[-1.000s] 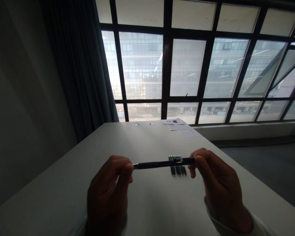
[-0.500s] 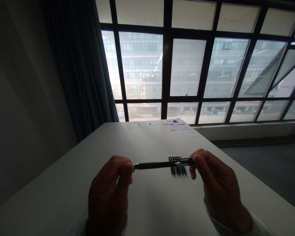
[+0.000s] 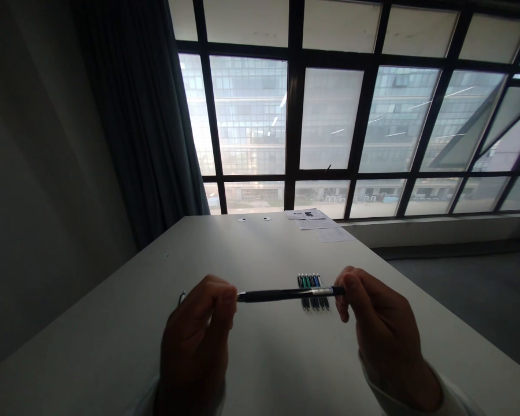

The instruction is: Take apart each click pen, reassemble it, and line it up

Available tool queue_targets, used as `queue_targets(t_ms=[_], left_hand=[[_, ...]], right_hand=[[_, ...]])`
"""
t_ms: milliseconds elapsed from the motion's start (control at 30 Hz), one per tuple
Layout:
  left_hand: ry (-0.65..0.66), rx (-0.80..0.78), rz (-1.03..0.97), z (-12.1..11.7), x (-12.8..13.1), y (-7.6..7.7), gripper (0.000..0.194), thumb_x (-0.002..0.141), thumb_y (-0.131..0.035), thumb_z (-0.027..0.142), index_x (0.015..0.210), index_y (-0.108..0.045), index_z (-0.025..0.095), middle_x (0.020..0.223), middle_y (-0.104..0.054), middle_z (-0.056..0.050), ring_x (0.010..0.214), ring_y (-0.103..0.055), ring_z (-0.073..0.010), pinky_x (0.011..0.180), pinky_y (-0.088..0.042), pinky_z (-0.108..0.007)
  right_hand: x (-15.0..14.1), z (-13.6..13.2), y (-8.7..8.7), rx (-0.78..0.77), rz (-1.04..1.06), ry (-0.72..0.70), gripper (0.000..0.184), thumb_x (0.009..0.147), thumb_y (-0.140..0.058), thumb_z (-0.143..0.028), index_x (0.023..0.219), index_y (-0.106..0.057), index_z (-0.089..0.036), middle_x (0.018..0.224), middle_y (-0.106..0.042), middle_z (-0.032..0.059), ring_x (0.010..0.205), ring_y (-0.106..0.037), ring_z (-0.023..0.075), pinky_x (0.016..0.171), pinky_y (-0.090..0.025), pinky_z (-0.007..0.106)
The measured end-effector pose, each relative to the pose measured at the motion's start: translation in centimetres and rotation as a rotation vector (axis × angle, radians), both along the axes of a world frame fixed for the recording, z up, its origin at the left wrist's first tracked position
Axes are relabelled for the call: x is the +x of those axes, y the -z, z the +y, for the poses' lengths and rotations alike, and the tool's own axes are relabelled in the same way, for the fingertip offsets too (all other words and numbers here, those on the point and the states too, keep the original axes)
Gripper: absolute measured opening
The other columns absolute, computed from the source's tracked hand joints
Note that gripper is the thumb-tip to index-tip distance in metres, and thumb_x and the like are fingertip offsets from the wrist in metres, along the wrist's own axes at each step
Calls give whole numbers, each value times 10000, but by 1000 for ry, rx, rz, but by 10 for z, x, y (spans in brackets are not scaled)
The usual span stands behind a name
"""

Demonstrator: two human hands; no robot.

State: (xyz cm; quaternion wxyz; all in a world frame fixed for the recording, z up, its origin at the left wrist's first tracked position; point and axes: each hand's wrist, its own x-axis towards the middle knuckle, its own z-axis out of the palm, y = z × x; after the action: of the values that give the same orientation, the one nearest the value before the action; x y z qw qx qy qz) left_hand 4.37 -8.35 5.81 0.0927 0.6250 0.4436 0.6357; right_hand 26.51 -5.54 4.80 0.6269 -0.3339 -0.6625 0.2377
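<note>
The person's left hand (image 3: 195, 341) and right hand (image 3: 387, 338) are pinching a dark pen (image 3: 281, 295) closed between fingertips at either end, holding it roughly level above a row of pens (image 3: 314, 304) on a white table (image 3: 112, 329). With so little finger contact, a slip or uneven pull could be dropping it and scattering that row.
</note>
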Motion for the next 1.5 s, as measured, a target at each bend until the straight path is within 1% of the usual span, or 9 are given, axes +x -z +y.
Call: queue_targets(t_ms=[500,700,900,1033,1167,1233,1300,1400,1500], left_hand=[[-3,-12,-8,1,-2,3,369,959,-457,339,614,-454,207,590,-429,25,540,-410,-126,526,-304,-293],[70,128,3,12,1,14,361,945,-435,458,728,-573,204,675,-529,-19,613,-488,-156,573,-368,-301],[203,-38,-134,24,15,26,303,829,-626,489,910,-660,199,708,-619,-22,569,-542,-146,500,-416,-259],[315,-31,-349,30,16,26,184,825,-675,352,920,-646,197,770,-637,-15,585,-557,-116,524,-463,-234],[376,-108,-450,34,8,19,206,834,-662,376,875,-616,179,906,-665,-49,754,-649,-159,708,-543,-296],[373,-211,-397,32,7,15,214,853,-631,385,883,-601,176,794,-665,-33,697,-659,-171,679,-554,-320],[296,-250,-214,29,8,13,198,878,-591,371,920,-609,178,727,-661,-27,673,-658,-183,644,-547,-323],[186,-154,196,26,13,15,140,886,-581,308,948,-639,197,769,-672,-34,688,-646,-177,627,-523,-298],[181,-12,440,25,20,22,77,881,-594,239,937,-639,212,827,-667,-29,718,-632,-154,635,-505,-251]], right_hand=[[-6,-2,-1,-8,33,3,437,972,-471,-351,567,-461,-189,532,-419,-19,489,-375,104,469,-277,265],[-8,16,10,-255,247,-235,465,935,-510,-461,563,-442,-190,472,-384,-43,410,-324,81,386,-222,238],[-16,33,20,-446,308,-251,535,835,-568,-612,544,-385,-200,432,-329,-73,371,-259,61,362,-170,218],[-32,29,31,-465,150,-272,566,887,-449,-638,537,-401,-196,430,-341,-64,380,-266,67,379,-186,226],[-45,22,35,-264,-394,-388,516,929,-473,-519,544,-486,-175,485,-469,-30,440,-400,86,457,-295,236],[-42,22,32,-119,-560,-352,472,944,-485,-437,552,-494,-173,522,-504,-20,478,-438,93,508,-323,247],[-34,23,27,-81,-521,-272,468,984,-406,-393,578,-490,-177,540,-499,-18,502,-449,99,539,-337,255],[-17,24,20,-82,-340,-215,484,1018,-285,-401,636,-488,-185,563,-477,-18,531,-453,110,548,-343,258],[-9,22,14,-30,-385,-165,416,991,-376,-421,662,-475,-187,590,-442,-29,541,-398,109,531,-299,260]])
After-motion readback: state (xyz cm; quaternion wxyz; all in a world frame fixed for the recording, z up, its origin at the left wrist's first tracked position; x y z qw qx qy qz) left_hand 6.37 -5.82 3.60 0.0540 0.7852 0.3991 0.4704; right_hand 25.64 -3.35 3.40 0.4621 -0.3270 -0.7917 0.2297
